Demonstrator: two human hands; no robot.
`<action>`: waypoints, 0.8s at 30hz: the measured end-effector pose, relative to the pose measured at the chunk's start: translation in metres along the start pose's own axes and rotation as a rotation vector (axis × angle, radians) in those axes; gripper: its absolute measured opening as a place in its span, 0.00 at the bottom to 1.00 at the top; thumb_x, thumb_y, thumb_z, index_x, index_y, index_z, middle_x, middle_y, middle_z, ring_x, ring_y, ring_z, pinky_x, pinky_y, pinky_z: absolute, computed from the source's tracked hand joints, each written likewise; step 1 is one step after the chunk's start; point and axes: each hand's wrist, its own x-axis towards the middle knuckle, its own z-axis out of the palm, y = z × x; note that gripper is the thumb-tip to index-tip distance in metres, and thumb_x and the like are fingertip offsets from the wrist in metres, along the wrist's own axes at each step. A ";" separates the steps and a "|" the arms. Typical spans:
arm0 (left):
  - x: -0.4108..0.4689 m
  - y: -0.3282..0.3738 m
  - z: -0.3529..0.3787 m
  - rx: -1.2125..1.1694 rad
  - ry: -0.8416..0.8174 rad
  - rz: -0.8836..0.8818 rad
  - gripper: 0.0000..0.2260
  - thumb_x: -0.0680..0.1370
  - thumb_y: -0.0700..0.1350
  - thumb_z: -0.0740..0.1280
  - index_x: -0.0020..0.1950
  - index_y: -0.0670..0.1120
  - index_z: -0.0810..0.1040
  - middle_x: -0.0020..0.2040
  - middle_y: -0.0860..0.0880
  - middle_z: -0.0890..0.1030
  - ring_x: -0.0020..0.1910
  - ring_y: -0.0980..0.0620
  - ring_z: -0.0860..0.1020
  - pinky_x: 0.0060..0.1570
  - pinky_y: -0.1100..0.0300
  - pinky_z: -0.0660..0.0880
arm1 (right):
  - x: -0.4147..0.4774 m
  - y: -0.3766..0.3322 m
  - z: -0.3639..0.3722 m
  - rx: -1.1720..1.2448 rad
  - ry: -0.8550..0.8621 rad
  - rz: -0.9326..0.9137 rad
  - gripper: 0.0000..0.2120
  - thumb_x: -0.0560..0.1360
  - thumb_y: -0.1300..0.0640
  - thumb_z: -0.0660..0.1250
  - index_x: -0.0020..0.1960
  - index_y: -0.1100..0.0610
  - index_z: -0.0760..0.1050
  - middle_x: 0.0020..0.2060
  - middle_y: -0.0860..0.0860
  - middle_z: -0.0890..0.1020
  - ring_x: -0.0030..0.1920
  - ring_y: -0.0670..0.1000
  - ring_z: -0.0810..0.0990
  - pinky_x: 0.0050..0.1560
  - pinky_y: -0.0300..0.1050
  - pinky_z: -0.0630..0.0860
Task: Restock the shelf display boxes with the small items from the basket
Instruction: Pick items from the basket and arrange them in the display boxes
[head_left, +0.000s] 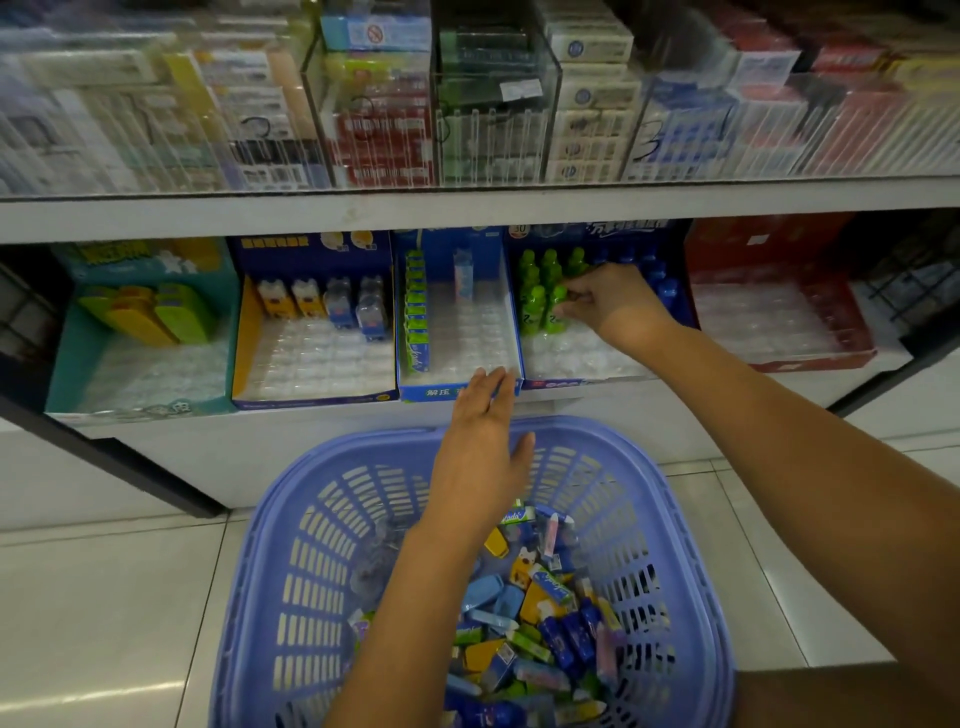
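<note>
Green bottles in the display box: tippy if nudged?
Probably tippy: the green bottles stand tall and narrow, upright in rows. The clear pocketed tray under them likely seats their bases, so a light nudge may only rock one. Small and plastic-looking, so likely light and rigid; the right hand pinches one with fingertips.

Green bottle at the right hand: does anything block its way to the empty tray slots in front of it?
Nothing visible does. The right hand pinches the small green plastic bottle in the front row, and the clear empty slots before it lie open. The left hand hovers elsewhere.
</note>
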 end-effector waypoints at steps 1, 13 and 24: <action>-0.002 0.001 -0.002 -0.027 0.003 0.000 0.27 0.81 0.47 0.62 0.78 0.47 0.54 0.79 0.52 0.53 0.77 0.55 0.47 0.75 0.59 0.52 | -0.002 -0.002 -0.001 0.015 -0.014 0.009 0.17 0.75 0.55 0.69 0.61 0.61 0.77 0.59 0.59 0.79 0.58 0.54 0.78 0.55 0.37 0.70; -0.034 -0.049 0.036 0.064 -0.384 -0.252 0.09 0.80 0.43 0.62 0.54 0.41 0.78 0.50 0.43 0.80 0.49 0.43 0.78 0.47 0.52 0.74 | -0.124 -0.016 0.066 0.075 -0.508 -0.011 0.09 0.70 0.50 0.74 0.42 0.56 0.81 0.37 0.51 0.84 0.34 0.46 0.81 0.35 0.37 0.75; -0.107 -0.134 0.093 0.367 -1.095 -0.342 0.26 0.78 0.41 0.64 0.75 0.45 0.62 0.71 0.40 0.68 0.63 0.40 0.72 0.59 0.48 0.72 | -0.188 0.039 0.235 -0.473 -1.060 -0.017 0.12 0.76 0.58 0.64 0.56 0.64 0.74 0.44 0.59 0.77 0.37 0.53 0.71 0.38 0.47 0.68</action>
